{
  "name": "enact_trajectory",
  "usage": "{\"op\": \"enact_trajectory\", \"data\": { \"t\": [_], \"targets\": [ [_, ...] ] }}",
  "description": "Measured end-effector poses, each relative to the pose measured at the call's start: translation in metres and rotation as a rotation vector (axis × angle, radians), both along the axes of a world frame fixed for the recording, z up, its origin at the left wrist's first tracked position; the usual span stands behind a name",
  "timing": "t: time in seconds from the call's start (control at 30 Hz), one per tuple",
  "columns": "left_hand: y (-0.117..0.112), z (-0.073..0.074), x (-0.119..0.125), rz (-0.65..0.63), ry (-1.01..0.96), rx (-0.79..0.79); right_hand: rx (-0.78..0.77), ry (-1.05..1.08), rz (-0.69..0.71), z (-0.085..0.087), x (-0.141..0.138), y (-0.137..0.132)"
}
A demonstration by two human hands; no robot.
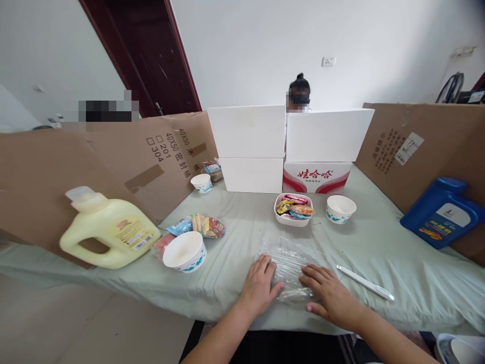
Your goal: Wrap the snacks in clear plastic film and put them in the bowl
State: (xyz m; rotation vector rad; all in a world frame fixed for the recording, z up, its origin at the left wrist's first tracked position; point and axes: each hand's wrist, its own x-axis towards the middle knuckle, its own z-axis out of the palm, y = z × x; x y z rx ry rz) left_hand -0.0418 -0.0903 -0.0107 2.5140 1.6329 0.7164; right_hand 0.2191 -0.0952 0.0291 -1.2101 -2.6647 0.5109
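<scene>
Green and wrinkly, the surface (242, 217) fills the middle of the frame. From the bottom, the left hand (260, 283) and right hand (333, 297) lie palms down. Left fingers rest close together, thumb out; right fingers spread a little. Big brown box (109, 167) at left says "40X50", "201" and "304". White box (316, 178), upper middle, says "娃哈哈" in red. Clear plastic (290, 275) lies flat at lower middle, between the hands, touching their fingers.

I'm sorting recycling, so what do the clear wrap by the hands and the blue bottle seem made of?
The clear wrap is probably thin, glossy plastic film: see-through, wrinkled, catching light. The blue bottle is likely smooth, rigid plastic, judging by its molded shape.
</scene>
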Motion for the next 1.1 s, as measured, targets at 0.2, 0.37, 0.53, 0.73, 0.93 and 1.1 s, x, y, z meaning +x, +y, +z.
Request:
{"op": "enact_trajectory", "data": {
  "t": [0.2,0.37,0.53,0.73,0.93,1.1],
  "targets": [
    [-0.026,0.009,-0.042,-0.289,0.040,-0.055,0.047,0.060,-0.132,-0.023,0.048,-0.028],
    [-0.036,0.020,-0.054,-0.389,-0.069,-0.106,0.113,0.206,-0.089,-0.025,0.043,-0.042],
    [-0.031,0.047,-0.052,-0.211,-0.275,-0.396,-0.082,0.418,-0.207,-0.017,0.031,-0.038],
    [0.007,0.051,-0.047,-0.104,-0.631,-0.540,-0.232,0.673,-0.457,-0.023,0.027,-0.019],
    [0.032,0.017,-0.031,0.078,-0.951,-0.610,-0.276,0.895,-0.746,-0.037,0.018,-0.007],
    [0.028,0.013,-0.028,0.137,-0.926,-0.509,-0.197,0.774,-0.833,-0.043,0.025,-0.008]
  ]
}}
